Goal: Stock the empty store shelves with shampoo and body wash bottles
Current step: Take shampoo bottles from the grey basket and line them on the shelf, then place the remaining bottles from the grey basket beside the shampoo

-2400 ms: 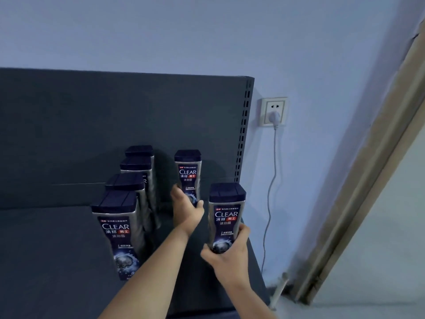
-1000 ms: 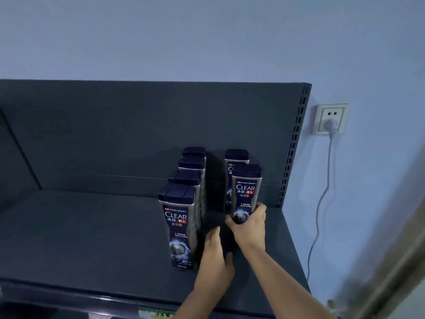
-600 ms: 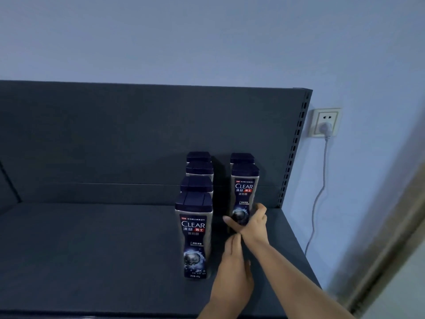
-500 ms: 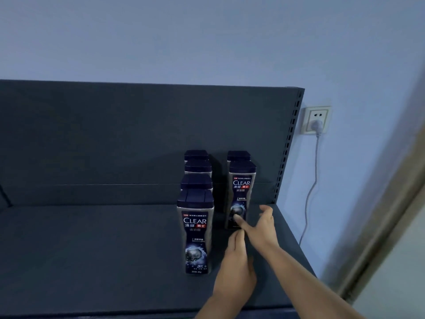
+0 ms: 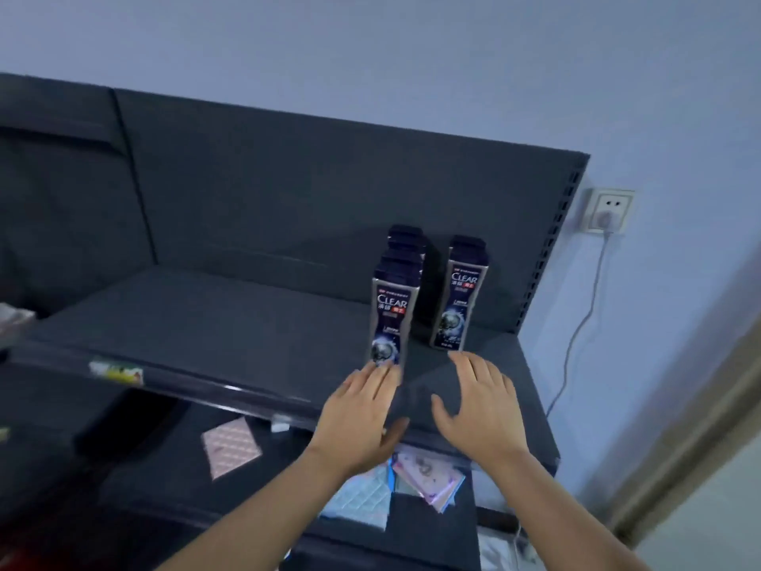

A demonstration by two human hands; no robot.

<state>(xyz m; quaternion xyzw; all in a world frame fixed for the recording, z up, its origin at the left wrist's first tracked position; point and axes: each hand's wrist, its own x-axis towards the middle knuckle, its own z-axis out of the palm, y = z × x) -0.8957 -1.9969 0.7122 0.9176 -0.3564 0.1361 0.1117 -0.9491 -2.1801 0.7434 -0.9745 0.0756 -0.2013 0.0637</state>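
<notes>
Reading from the left, we meet first the dark shelf (image 5: 206,323), whose deck runs across to the stock at its right end. Next comes the left row of bottles (image 5: 390,319), standing one behind another, long axes upright and labels facing us. Our left hand (image 5: 358,418) lies just in front of that row, palm down, fingers straight and holding nothing. Its fingertips (image 5: 376,370) reach the foot of the row's foremost bottle, though blur keeps us from saying whether they touch it.

Across a narrow gap stands the right row (image 5: 459,298), also upright, its foremost bottle set further back than the left row's. Our right hand (image 5: 479,414) hovers before it, fingers spread and empty, the tips just short of the bottle's base.

Both rows lie straight ahead of the hands, away from us, and each hand is nearer its own row. We judge that the next bottle belongs on the deck in front of the right row, which favours the right hand. Furthest right, a wall socket (image 5: 609,210) holds a plugged cable (image 5: 584,323).
</notes>
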